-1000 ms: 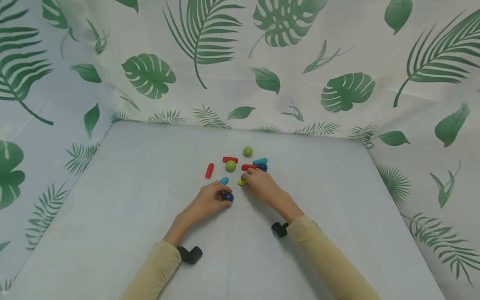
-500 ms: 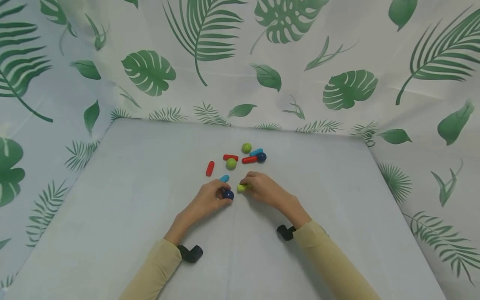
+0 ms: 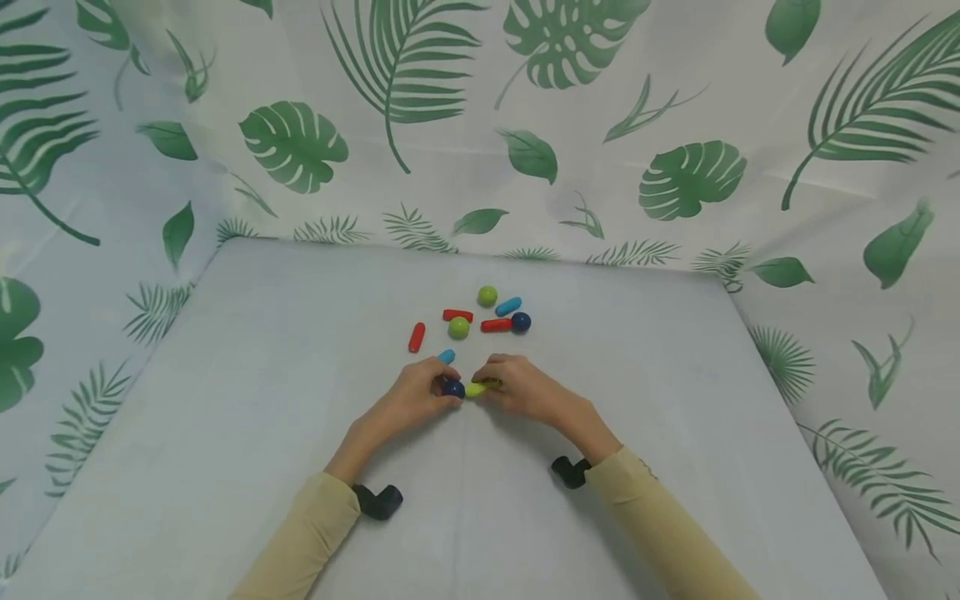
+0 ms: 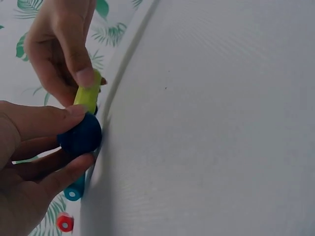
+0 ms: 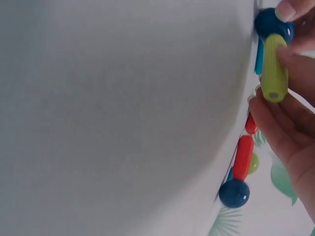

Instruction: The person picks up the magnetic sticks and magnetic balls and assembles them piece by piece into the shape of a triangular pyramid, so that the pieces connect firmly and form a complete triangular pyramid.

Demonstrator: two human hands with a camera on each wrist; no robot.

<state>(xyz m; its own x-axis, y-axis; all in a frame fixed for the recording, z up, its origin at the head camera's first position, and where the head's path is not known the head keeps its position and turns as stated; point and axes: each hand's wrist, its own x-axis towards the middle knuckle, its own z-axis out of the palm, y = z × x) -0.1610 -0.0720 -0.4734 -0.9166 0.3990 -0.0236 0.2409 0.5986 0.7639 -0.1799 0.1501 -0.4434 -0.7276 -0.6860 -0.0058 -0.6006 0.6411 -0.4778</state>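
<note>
My left hand [image 3: 412,396] pinches a dark blue ball [image 4: 81,135] between thumb and fingers near the middle of the table. A yellow-green rod [image 5: 274,71] is gripped by my right hand [image 3: 528,390], just to the right. One end of the rod meets the ball; the other shows a small grey dot in the right wrist view. Right beyond the left fingers lies a light blue rod [image 3: 447,357], partly hidden by that hand.
Farther back lie red rods [image 3: 417,337], two green balls [image 3: 459,327], another light blue rod [image 3: 508,306] and a second dark blue ball [image 3: 521,322], which touches a red rod [image 3: 495,325]. A leaf-patterned cloth [image 3: 420,192] walls the white table [image 3: 300,333].
My right hand has drawn the yellow-green rod back from the group and brought its end against the dark blue ball. The left hand has stayed nearly still. The farther light blue rod has shifted slightly.
</note>
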